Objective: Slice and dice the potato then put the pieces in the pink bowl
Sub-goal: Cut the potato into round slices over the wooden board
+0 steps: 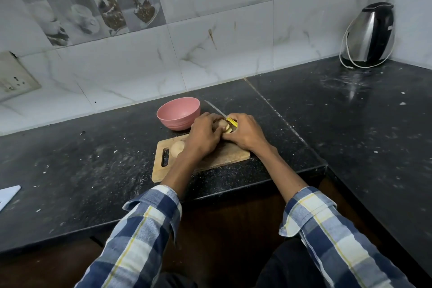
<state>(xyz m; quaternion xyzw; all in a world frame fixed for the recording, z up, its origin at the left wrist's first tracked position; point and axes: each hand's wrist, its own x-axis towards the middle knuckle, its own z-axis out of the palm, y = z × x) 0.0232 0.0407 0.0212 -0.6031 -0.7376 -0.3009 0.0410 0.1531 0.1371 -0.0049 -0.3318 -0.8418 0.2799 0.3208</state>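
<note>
Potato slices (pixel 226 127) between both hands' grip, knife (pixel 216 110) in right hand (pixel 245 134)

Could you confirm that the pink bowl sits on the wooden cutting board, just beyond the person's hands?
Not quite. The head view shows the pink bowl on the black countertop, past the far edge of the wooden cutting board, not on it. It does lie just beyond the hands.

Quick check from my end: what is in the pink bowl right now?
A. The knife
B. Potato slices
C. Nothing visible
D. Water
C: the bowl shows only its bare pink inside, while the potato slices are between the left hand and right hand over the board, and the knife points past the bowl.
</note>
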